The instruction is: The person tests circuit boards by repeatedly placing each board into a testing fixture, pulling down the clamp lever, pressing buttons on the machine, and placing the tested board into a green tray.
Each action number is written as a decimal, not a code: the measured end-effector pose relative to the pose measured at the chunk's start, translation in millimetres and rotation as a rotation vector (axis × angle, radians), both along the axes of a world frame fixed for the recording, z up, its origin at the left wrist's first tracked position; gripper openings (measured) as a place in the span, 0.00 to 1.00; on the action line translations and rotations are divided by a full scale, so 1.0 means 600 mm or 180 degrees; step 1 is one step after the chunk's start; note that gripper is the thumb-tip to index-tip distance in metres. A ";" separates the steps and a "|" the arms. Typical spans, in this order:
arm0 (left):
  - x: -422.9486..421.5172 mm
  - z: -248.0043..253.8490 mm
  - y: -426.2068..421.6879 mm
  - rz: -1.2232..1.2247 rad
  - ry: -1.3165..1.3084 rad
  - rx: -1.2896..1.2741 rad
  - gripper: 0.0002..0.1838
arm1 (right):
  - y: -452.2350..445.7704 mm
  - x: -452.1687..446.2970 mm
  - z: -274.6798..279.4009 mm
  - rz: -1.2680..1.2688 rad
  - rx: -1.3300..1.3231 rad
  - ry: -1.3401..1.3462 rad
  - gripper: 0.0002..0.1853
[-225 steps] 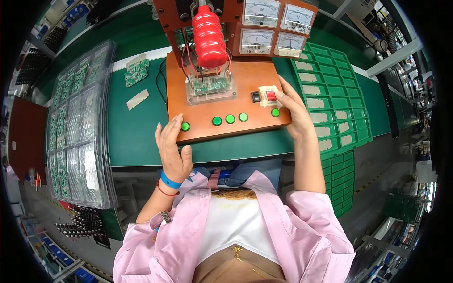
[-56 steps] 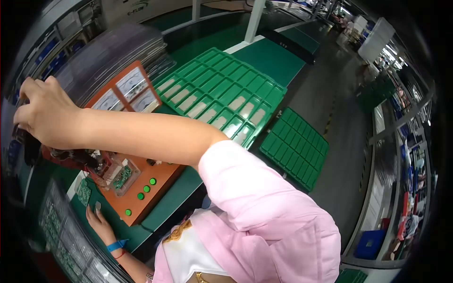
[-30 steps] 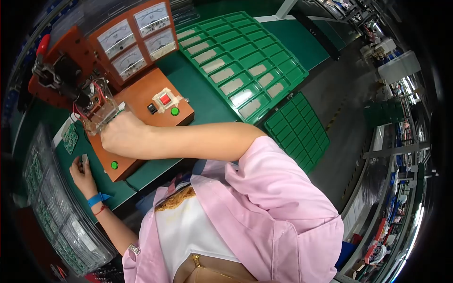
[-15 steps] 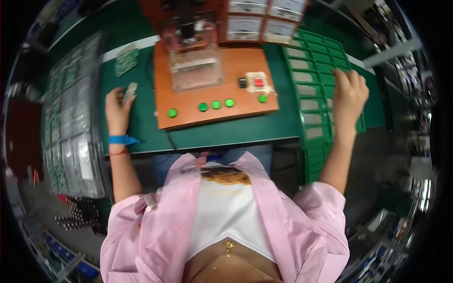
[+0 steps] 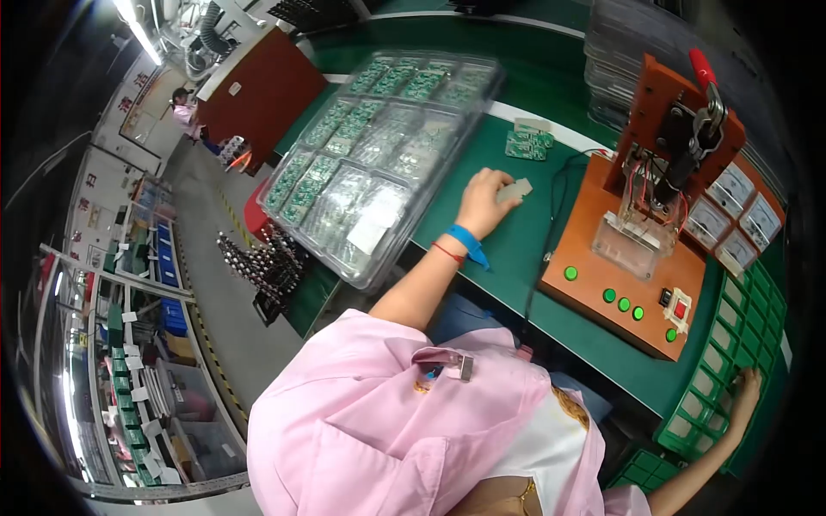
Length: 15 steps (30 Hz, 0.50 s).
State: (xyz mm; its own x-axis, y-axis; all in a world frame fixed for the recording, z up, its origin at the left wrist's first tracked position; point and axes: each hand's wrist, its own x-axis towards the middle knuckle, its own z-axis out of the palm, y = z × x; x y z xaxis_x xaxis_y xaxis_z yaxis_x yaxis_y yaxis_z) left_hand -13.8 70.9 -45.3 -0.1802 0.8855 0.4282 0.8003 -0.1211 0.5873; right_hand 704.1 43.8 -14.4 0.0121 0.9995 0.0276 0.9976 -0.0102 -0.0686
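My left hand (image 5: 484,205) is closed around a small pale, flat rectangular piece (image 5: 515,191), held between thumb and fingers just above the green tabletop. Behind it lie several green circuit boards (image 5: 527,143). At the far right, my right hand (image 5: 747,394) is over a green compartment tray (image 5: 716,365), its fingers curled down toward a compartment. Whatever those fingers hold, if anything, is too small to make out. Between my hands stands an orange test fixture (image 5: 594,249) with green buttons, a red switch and a clear plate under a clamp.
Left of my left hand, a clear blister tray (image 5: 379,262) holds rows of circuit boards and overhangs the table edge. Stacked clear trays (image 5: 607,82) stand behind the fixture. A black cable (image 5: 555,206) runs along its left side. Another person (image 5: 183,113) is far off.
The view has swung left, so the fixture now appears on the right. My left hand still holds the pale piece near the boards. My right hand remains over the green tray.
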 end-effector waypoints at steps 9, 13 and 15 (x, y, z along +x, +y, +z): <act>0.003 0.003 0.000 -0.0013 0.0084 -0.0153 0.16 | -0.169 -0.428 0.282 0.3555 0.0627 0.2558 0.14; 0.003 0.003 0.001 0.0008 0.0094 -0.0159 0.15 | -0.185 -0.592 0.316 0.5976 -0.1466 0.3141 0.14; 0.003 0.002 -0.005 0.0023 0.0101 -0.0153 0.15 | -0.191 -0.626 0.300 0.6008 -0.1778 0.3121 0.14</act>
State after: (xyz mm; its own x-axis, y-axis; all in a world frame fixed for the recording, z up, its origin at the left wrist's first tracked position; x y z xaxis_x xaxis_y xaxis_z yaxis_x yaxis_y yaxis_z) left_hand -12.1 68.2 -44.4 -0.1738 0.9040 0.3907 0.8194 -0.0873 0.5665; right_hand 328.2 -70.8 165.8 -0.8793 -0.2432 0.4095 -0.4762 0.4603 -0.7492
